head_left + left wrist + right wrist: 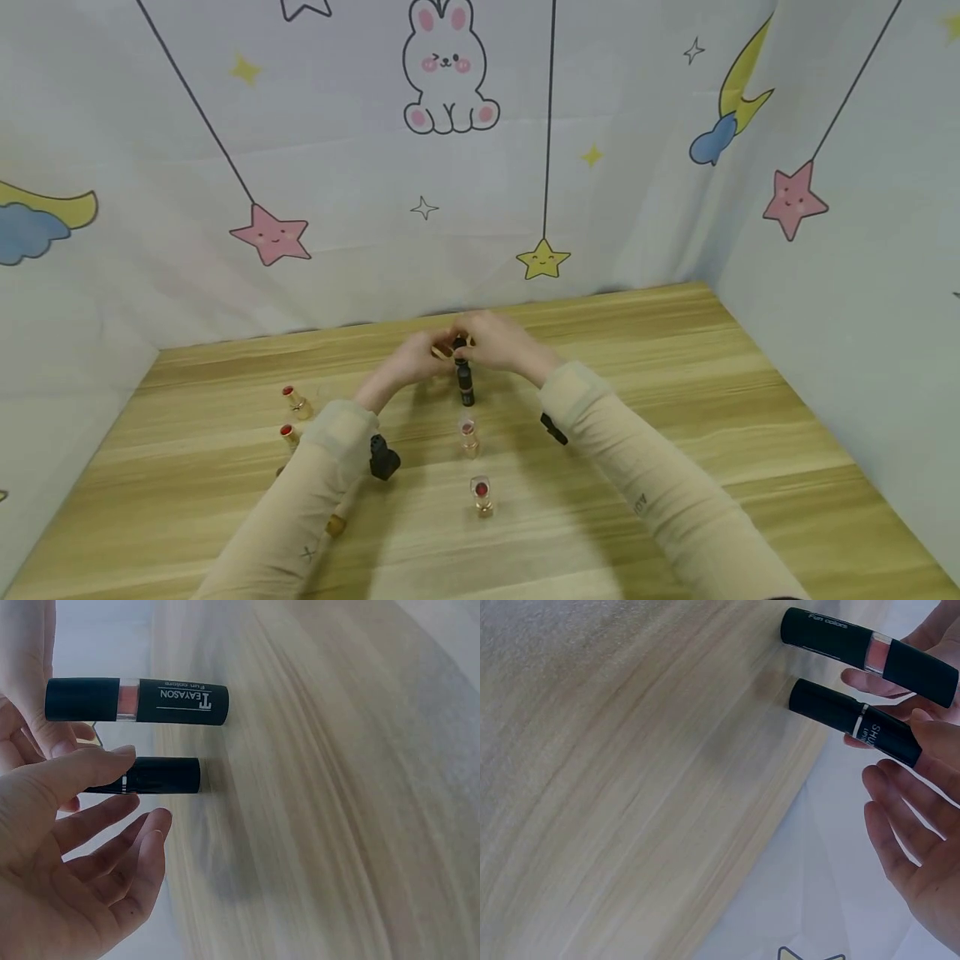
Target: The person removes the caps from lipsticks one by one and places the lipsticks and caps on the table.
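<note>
At the far side of the table, my left hand [415, 357] and right hand [498, 340] meet at a slim black lipstick tube [169, 775] with a thin silver band. My right thumb [936, 739] and fingers pinch its upper end, by the white lettering. From the other side, my left thumb [97, 765] and index finger hold it near the band. My other fingers are spread loosely. A second black lipstick tube [832, 637], marked "Fun colors" with a clear pinkish band, stands upright just nearer me; no fingers grip it in the wrist views.
Two clear-capped lipsticks, a pink-gold one [470, 442] and a red one [482, 497], stand nearer me in a line. To the left are red lipsticks in gold cases [297, 403], one partly behind my left sleeve [300, 508]. A printed cloth [360, 167] hangs behind the table.
</note>
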Motion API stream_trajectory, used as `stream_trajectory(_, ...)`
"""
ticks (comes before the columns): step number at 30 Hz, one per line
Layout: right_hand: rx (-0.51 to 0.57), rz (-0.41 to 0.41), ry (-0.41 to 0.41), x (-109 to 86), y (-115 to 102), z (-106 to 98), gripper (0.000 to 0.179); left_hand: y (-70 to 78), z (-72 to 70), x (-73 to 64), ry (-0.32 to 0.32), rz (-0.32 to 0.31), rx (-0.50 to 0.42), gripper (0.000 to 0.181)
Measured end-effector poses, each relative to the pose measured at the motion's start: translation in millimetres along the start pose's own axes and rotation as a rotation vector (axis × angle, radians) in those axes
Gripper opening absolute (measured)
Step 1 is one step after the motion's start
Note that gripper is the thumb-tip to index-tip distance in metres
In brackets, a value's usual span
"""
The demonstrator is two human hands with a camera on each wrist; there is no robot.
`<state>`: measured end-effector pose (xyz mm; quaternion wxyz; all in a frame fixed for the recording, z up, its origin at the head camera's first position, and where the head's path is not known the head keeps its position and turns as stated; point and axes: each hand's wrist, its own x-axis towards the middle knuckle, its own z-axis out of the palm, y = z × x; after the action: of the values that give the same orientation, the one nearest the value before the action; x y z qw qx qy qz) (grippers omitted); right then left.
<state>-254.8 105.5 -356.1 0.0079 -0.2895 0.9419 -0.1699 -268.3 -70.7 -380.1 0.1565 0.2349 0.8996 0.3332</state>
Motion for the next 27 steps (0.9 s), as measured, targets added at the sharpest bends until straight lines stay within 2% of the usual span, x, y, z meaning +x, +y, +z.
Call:
stream_trajectory(4,0.018,-0.001,0.010,-0.3,1.9,3.5,0.026,-1.8,3.7,3.2,-0.004,-0.027,-0.031,0.040)
stream_trajectory(12,0.040,-0.001,0.025,1.0,3.8,7.2,0.022,-5.2,8.1,12.1,-0.021,-0.084,-0.057,0.042)
stream_trajectory(20,0.052,0.009,0.024,0.1,4.0,9.5,0.020,-13.5,11.8,22.4,-0.014,-0.058,-0.028,0.025)
stream_trajectory(22,0.054,0.015,0.028,-0.5,4.1,9.4,0.019,-13.0,13.4,22.8,-0.003,-0.058,-0.014,0.024)
stream_trajectory(23,0.055,0.019,0.029,-0.9,4.3,9.4,0.019,-10.6,13.6,22.0,-0.004,-0.078,-0.006,0.025)
stream_trajectory(27,0.070,0.038,0.037,-3.1,6.1,9.6,0.020,-5.9,14.1,18.7,0.001,-0.074,0.021,0.026)
